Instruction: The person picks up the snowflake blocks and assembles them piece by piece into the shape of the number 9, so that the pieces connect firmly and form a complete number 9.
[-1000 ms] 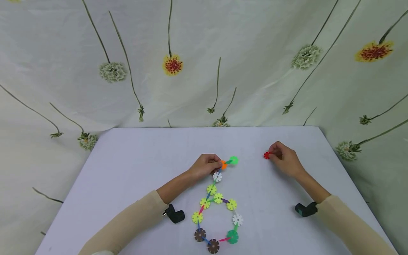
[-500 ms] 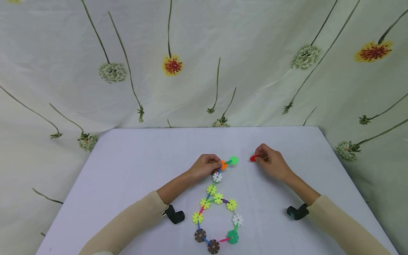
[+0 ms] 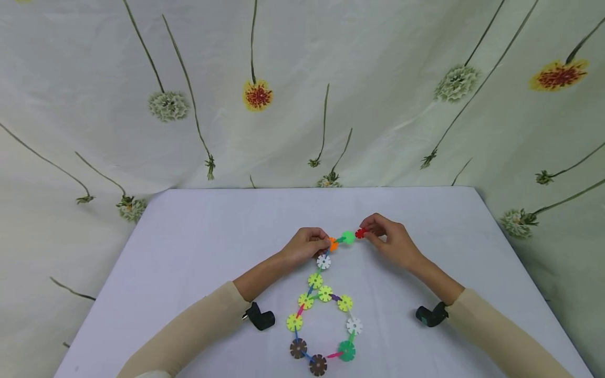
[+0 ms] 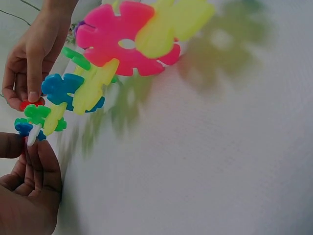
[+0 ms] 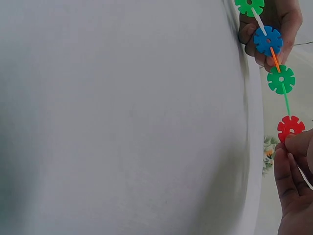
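Note:
A chain of colourful notched plastic discs (image 3: 305,301) lies on the white table, with a closed ring and an arm leading up from it. My left hand (image 3: 304,247) pinches this chain at the orange disc (image 3: 333,244) near its far end. Beyond that comes a light green disc (image 3: 348,237), the last on the arm. Between right thumb and fingers, my right hand (image 3: 392,241) holds a red notched disc (image 3: 361,233). In the right wrist view the red disc (image 5: 290,128) meets the tip of an edge-on green disc (image 5: 286,100); whether they interlock I cannot tell.
The white table (image 3: 212,220) ends at a flower-printed cloth (image 3: 283,142) hanging behind it. Black wrist cameras sit at both sleeves, the left camera (image 3: 261,317) close to the ring of discs and the right camera (image 3: 431,315) farther off.
My right hand has moved left with the red disc, from well right of the chain to the light green end disc. My left hand has stayed at the orange disc.

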Demonstrator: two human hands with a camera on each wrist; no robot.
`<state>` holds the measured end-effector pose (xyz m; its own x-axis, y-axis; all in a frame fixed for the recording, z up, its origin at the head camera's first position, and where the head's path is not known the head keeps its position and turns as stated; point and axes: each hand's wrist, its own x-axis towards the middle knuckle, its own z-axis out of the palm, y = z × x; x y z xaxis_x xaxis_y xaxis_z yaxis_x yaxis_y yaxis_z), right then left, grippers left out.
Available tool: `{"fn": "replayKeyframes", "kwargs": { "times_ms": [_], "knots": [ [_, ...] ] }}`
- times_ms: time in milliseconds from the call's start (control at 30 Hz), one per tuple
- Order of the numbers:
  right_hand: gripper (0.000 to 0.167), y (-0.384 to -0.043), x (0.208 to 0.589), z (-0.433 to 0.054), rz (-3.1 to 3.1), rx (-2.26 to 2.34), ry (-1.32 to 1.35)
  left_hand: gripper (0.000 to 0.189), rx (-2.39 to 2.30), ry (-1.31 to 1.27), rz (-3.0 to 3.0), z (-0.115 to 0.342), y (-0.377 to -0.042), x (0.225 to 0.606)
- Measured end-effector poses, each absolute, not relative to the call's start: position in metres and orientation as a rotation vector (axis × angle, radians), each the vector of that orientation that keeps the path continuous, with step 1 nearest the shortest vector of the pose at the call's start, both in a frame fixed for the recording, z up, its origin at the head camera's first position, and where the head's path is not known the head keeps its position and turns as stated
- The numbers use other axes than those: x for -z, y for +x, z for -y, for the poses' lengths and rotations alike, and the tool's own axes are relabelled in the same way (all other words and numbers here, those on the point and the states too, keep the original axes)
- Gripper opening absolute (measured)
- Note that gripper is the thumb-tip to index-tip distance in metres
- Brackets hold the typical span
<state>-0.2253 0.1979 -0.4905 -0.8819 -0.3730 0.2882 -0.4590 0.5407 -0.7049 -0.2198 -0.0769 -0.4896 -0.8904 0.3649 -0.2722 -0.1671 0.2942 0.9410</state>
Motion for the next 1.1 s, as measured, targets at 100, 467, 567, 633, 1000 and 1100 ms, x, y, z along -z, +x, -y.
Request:
{"fn": "replayKeyframes", "kwargs": {
  "times_ms": [100, 467, 567, 633, 1000, 1100],
  "knots": [
    [0.019, -0.225, 0.490, -0.193, 2.672, -1.284, 0.716, 0.014, -1.625, 0.180, -2.133, 0.077, -0.220, 0.489],
    [0.012, -0.222, 0.491, -0.187, 2.624, -1.332, 0.715, 0.016, -1.630, 0.209, -2.150, 0.079, -0.219, 0.491],
    [0.013, -0.220, 0.491, -0.188, 2.616, -1.353, 0.706, 0.017, -1.629, 0.219, -2.156, 0.079, -0.219, 0.491],
    [0.012, -0.221, 0.493, -0.189, 2.614, -1.382, 0.682, 0.016, -1.625, 0.219, -2.161, 0.078, -0.219, 0.491],
    [0.011, -0.218, 0.497, -0.190, 2.613, -1.495, 0.626, 0.017, -1.582, 0.243, -2.147, 0.077, -0.223, 0.492],
    [0.012, -0.219, 0.500, -0.189, 2.617, -1.503, 0.627, 0.016, -1.591, 0.220, -2.144, 0.078, -0.225, 0.493]
  ]
}}
